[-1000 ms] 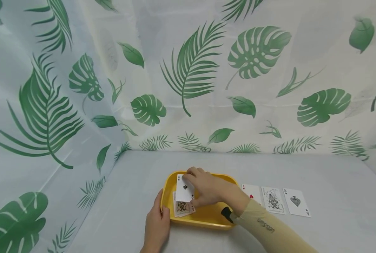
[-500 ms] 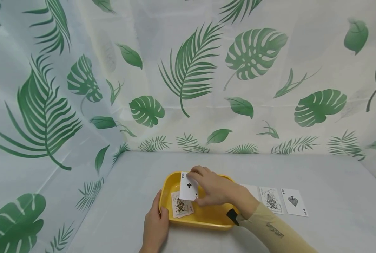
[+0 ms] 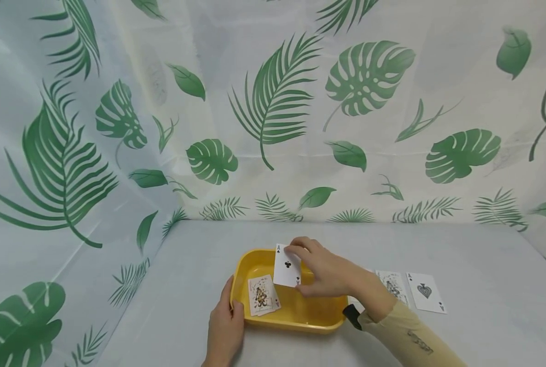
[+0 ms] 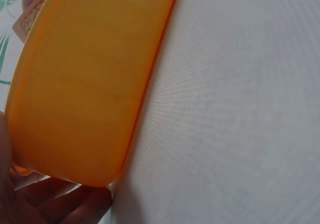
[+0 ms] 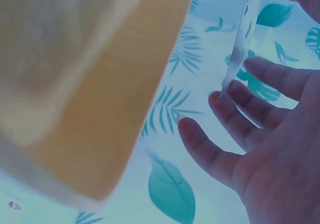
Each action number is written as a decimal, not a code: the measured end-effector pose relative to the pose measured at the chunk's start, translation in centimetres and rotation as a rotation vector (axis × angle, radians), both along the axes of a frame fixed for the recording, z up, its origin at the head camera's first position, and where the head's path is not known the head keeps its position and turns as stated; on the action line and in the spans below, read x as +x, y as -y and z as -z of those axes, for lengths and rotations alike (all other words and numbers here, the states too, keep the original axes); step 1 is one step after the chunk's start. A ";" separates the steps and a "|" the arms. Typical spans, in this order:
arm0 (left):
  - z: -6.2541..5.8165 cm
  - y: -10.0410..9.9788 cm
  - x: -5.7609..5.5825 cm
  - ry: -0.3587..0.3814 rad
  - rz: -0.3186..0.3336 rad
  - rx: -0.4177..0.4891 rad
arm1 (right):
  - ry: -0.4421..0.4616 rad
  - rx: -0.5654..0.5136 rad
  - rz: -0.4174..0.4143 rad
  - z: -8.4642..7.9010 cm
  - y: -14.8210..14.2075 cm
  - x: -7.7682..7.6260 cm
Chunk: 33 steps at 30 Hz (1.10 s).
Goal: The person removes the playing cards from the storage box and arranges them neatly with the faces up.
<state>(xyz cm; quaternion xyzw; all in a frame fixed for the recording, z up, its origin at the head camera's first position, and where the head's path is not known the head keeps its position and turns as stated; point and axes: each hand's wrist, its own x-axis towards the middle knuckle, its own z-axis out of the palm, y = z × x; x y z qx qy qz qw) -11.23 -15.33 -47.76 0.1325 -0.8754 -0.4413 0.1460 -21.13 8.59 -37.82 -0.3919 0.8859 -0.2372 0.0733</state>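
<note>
My right hand [image 3: 322,267] pinches an ace of clubs [image 3: 286,274] by its edges, face toward me, above the yellow tray [image 3: 307,318]. In the right wrist view the card [image 5: 241,41] shows nearly edge-on, between the thumb at the top and the fingertips. My left hand [image 3: 227,321] grips the tray's left end, thumb at the rim; the left wrist view has its fingers [image 4: 65,201] against the outer wall. Inside the tray, at its left, lies a small overlapping pile of cards with a coloured joker [image 3: 261,296] on top.
Right of the tray, a grey joker [image 3: 389,281] and an ace of spades [image 3: 425,292] lie face up on the pale tabletop [image 3: 488,295]. My right forearm mostly hides another card beside them. A leaf-print sheet [image 3: 273,204] rises behind the table.
My right hand has carried the ace of clubs up and rightward, away from the pile, uncovering the coloured joker. The left hand keeps its hold on the tray.
</note>
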 end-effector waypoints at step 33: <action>-0.2 -0.1 0.1 0.034 0.002 0.024 | -0.048 -0.085 0.114 0.1 -6.2 2.2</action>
